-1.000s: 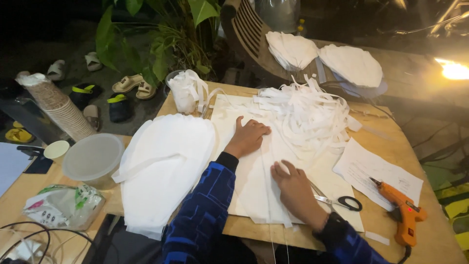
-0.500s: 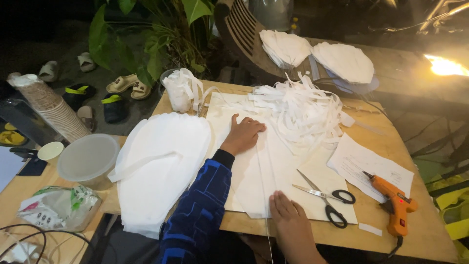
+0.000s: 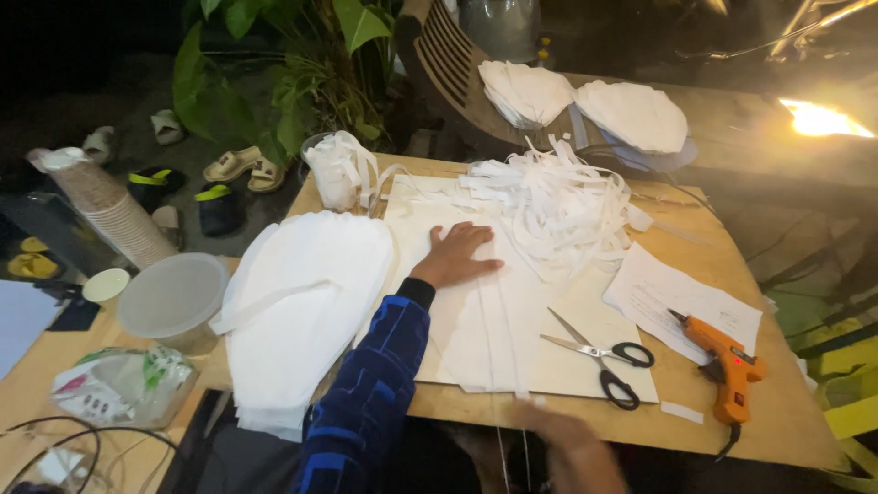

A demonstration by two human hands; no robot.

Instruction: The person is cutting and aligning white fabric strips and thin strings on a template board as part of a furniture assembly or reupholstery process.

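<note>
Head view. White sheet (image 3: 512,320): flat on the wooden surface (image 3: 777,430), thin, light, limp, likely to crease or slide; best pinned flat, lifted by its near edge. Left hand (image 3: 455,258): fingers spread, pressing the sheet. Right hand (image 3: 567,448): blurred at the near edge, fingers' state cannot be told. Scissors (image 3: 599,355), glue gun (image 3: 722,366), strip pile (image 3: 558,206) crowd the right; stacked white cutouts (image 3: 302,320) the left.

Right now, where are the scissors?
In the head view the scissors lie open on the white sheet, right of the left hand, between it and the orange glue gun, black handles toward the near table edge.
</note>
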